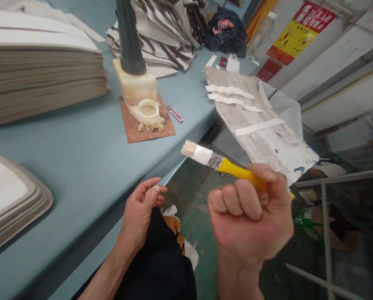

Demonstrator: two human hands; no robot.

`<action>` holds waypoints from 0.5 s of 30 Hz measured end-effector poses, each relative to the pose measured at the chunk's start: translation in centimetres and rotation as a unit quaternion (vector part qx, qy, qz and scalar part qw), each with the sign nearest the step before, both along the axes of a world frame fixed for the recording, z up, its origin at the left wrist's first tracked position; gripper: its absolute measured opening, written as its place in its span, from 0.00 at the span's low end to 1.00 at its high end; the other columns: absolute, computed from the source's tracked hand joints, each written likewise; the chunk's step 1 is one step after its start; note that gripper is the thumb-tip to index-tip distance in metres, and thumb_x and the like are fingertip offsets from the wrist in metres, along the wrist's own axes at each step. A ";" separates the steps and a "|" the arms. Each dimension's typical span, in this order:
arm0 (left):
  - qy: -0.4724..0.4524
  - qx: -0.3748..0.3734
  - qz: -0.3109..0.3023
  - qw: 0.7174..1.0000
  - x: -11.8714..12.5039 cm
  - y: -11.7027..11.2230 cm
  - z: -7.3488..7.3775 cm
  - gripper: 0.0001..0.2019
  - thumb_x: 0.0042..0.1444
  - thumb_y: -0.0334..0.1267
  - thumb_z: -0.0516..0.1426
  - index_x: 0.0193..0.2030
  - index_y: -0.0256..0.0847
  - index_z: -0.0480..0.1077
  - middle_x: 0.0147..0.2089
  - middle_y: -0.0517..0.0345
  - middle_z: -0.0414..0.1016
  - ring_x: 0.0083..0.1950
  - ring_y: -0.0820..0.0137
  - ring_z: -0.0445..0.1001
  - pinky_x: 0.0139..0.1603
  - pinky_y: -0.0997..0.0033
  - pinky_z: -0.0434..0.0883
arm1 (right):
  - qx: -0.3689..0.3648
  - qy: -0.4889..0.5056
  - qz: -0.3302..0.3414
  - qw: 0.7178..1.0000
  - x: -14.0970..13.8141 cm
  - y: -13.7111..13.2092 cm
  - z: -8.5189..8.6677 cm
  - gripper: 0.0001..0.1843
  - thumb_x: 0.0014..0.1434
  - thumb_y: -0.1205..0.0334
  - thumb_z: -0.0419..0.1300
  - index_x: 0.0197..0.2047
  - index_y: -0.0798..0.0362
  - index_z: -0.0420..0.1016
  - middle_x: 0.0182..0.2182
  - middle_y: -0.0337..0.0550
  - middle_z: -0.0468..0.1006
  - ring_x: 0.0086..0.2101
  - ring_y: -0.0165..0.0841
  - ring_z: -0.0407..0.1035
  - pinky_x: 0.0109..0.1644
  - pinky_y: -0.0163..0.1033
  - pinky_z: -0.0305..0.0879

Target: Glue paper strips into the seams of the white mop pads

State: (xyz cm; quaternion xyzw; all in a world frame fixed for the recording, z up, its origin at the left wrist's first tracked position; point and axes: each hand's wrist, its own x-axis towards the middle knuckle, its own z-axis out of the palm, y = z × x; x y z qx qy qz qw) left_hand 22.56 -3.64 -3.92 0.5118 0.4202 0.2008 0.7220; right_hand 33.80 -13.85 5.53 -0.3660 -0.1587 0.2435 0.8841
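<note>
My right hand (245,216) is closed around the yellow handle of a paintbrush (220,162), its pale bristles pointing left. Near the table edge, my left hand (142,204) has its thumb and fingers curled together; whatever may be between them is too small to make out. Beyond both hands stands a yellowed plastic glue pot (138,87) with a dark upright bottle (130,37) set in its top. Crusted residue surrounds its round opening. To the right, a worn grey-white board (245,112) carries several white strips (236,102).
The glue pot rests on a brown square (132,133) beside pink thread snips (175,114). Stacked sheets (42,79) fill the table's far left, with rounded panels (14,204) nearer. Loose cut pieces (164,33) and dark cloth (225,31) lie behind. A metal frame (326,225) stands at right.
</note>
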 end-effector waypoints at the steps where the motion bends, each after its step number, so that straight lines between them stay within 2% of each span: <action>1: 0.003 0.013 0.011 1.000 -0.2 0.2 -0.2 0.32 0.49 0.63 0.68 0.49 0.37 0.76 0.41 0.49 0.83 0.35 0.69 0.76 0.39 0.69 0.75 | -0.015 -0.017 -0.020 1.000 0.3 0.0 -0.1 0.14 0.76 0.49 0.58 0.38 0.43 0.70 0.15 0.21 0.40 0.16 0.28 0.32 0.21 0.30 0.48; 4: -0.002 0.042 0.006 0.999 -0.7 0.3 0.3 0.30 0.40 0.53 0.74 0.47 0.39 0.78 0.42 0.52 0.83 0.37 0.67 0.75 0.42 0.68 0.76 | -0.084 -0.090 -0.091 0.988 0.3 0.7 -1.4 0.14 0.75 0.48 0.60 0.38 0.45 0.70 0.15 0.22 0.51 0.16 0.28 0.42 0.24 0.31 0.53; 7: -0.008 0.078 0.000 0.997 -0.9 0.1 1.0 0.32 0.38 0.55 0.77 0.48 0.41 0.80 0.42 0.52 0.84 0.39 0.65 0.76 0.46 0.66 0.76 | -0.135 -0.137 -0.122 0.974 -1.0 1.3 -3.6 0.13 0.76 0.48 0.58 0.41 0.45 0.70 0.19 0.26 0.67 0.20 0.29 0.61 0.35 0.36 0.66; 9: -0.012 0.119 0.003 0.993 -1.1 -0.1 1.1 0.35 0.39 0.60 0.77 0.50 0.41 0.80 0.43 0.52 0.85 0.41 0.64 0.77 0.47 0.66 0.76 | -0.149 -0.167 -0.110 0.969 -2.0 1.2 -4.8 0.13 0.78 0.49 0.54 0.43 0.45 0.71 0.23 0.28 0.75 0.26 0.30 0.71 0.49 0.42 0.71; 11: -0.017 0.156 0.003 0.988 -1.2 -0.1 0.9 0.37 0.40 0.65 0.76 0.51 0.42 0.80 0.44 0.53 0.85 0.42 0.63 0.78 0.48 0.66 0.76 | -0.151 -0.202 -0.094 0.963 -2.7 0.8 -5.3 0.12 0.80 0.50 0.52 0.46 0.44 0.72 0.29 0.30 0.82 0.33 0.31 0.77 0.61 0.49 0.68; 13: -0.018 0.175 -0.001 0.984 -1.2 -0.1 0.7 0.38 0.41 0.66 0.76 0.52 0.43 0.80 0.43 0.55 0.84 0.41 0.64 0.78 0.48 0.66 0.76 | -0.147 -0.218 -0.076 0.962 -3.1 0.6 -5.2 0.12 0.80 0.49 0.52 0.48 0.43 0.71 0.37 0.34 0.87 0.41 0.34 0.81 0.67 0.53 0.65; 15: -0.018 0.176 -0.016 0.984 -1.2 0.0 0.7 0.36 0.41 0.63 0.77 0.52 0.43 0.80 0.44 0.55 0.84 0.42 0.64 0.78 0.49 0.66 0.76 | -0.119 -0.207 -0.050 0.970 -3.5 0.5 -4.5 0.12 0.80 0.46 0.53 0.50 0.42 0.70 0.44 0.38 0.89 0.47 0.37 0.83 0.67 0.56 0.67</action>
